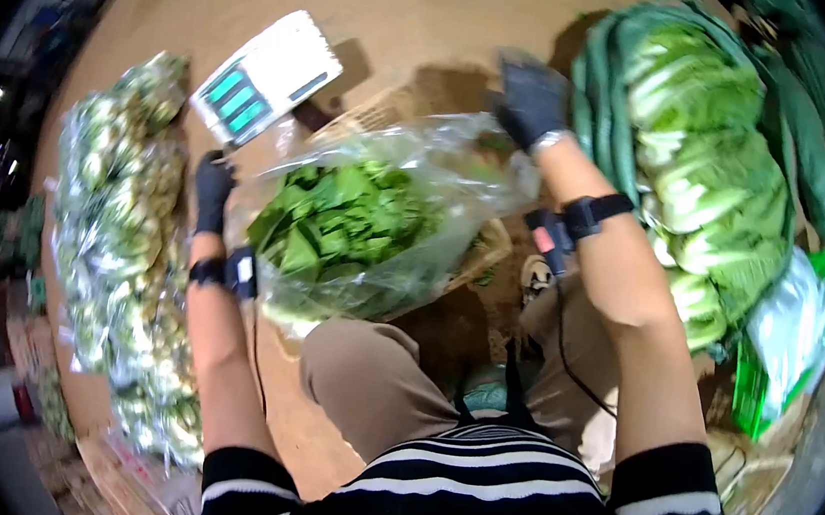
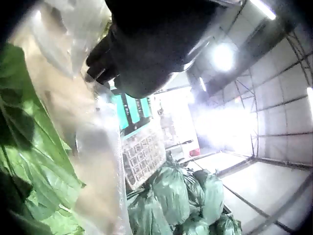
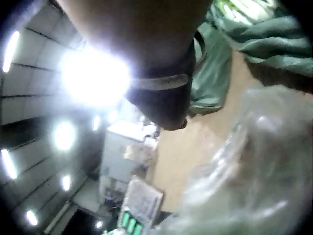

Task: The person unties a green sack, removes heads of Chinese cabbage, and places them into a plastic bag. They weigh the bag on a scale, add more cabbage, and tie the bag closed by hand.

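A clear plastic bag [image 1: 469, 148] stands in front of the person's knees, its mouth spread wide, with loose green leaves [image 1: 345, 225] inside. At its left rim the gloved left hand [image 1: 213, 194] has its fingers curled. The left wrist view has the black glove [image 2: 151, 44] pinching the bag's plastic edge [image 2: 115, 142], large leaves [image 2: 29, 132] beside it. The gloved right hand [image 1: 532, 99] is raised past the bag's far right corner, fingers loosely extended. Seen from the right wrist, that hand [image 3: 166, 105] is apart from the bag [image 3: 249, 176] and holds nothing.
A white scale [image 1: 269, 77] with green displays stands ahead of the left hand. Bagged vegetables [image 1: 123, 237] line the left side. On the right, leafy heads [image 1: 704, 158] fill an open green sack [image 1: 604, 107]. A woven basket [image 1: 372, 113] shows around the bag. Tied green sacks [image 2: 171, 196] stand farther off.
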Demonstrator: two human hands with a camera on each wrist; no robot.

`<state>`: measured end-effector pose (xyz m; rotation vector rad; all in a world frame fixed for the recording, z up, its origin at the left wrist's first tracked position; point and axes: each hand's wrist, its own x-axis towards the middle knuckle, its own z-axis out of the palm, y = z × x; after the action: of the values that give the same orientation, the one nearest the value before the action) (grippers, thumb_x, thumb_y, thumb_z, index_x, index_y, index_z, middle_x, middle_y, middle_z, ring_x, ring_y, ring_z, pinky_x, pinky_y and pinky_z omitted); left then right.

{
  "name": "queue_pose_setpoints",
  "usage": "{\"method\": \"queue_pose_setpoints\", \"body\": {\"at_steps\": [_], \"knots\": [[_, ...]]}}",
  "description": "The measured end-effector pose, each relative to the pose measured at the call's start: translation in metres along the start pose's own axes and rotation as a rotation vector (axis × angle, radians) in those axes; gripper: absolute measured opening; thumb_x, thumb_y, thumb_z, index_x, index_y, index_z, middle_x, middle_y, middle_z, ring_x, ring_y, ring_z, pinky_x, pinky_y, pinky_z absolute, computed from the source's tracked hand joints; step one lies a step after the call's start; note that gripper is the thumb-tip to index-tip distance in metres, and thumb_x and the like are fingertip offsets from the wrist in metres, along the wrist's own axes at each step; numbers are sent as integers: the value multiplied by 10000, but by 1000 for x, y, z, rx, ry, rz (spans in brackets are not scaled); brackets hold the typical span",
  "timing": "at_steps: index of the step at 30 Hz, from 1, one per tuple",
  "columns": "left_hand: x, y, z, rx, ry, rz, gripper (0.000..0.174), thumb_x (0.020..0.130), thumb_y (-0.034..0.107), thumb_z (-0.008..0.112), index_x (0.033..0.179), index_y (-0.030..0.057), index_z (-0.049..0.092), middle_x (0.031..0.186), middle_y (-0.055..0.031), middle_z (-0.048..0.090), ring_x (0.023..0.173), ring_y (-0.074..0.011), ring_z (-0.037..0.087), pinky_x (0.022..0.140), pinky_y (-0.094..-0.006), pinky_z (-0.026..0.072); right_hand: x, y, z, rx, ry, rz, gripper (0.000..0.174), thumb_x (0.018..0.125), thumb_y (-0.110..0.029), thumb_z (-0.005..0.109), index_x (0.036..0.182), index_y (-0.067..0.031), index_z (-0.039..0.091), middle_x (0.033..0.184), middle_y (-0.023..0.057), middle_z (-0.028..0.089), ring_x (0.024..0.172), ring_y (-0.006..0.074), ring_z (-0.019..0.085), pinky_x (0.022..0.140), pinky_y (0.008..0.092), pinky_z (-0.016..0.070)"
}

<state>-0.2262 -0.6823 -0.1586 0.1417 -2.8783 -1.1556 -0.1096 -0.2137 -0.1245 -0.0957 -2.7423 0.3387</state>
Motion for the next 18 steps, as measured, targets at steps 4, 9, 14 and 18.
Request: {"method": "queue_pose_setpoints", "body": {"at_steps": [4,9,14,18], "knots": [[-5,36,-31,93,47,461,366,740,11,370,1080,-38,497,1045,-153,545,1003,-260,486,897,-342,350,-23,-68,-23,539,289,-398,205,600,-163,523,766,-43,530,734,171,521,731,295,520,643,374,410],[-85,176,-7,-209,-286,663,271,792,-17,398,1036,-23,516,985,-112,561,902,-183,526,820,-296,413,-24,-77,21,103,-31,-448,165,531,-228,597,648,-113,586,594,83,544,620,274,569,544,449,396],[-173,263,63,-104,-877,451,131,823,58,487,906,-12,562,815,-63,600,715,-129,554,654,-251,446,-66,-24,-165,937,426,-334,447,700,-229,595,1084,-23,492,991,151,566,904,273,550,804,347,419],[-178,237,140,685,-895,856,366,765,307,574,969,3,564,903,-196,586,785,-253,595,696,-309,457,-190,89,-190,1504,254,194,325,801,-156,522,1086,-2,498,967,105,582,882,132,539,785,263,427]]}}
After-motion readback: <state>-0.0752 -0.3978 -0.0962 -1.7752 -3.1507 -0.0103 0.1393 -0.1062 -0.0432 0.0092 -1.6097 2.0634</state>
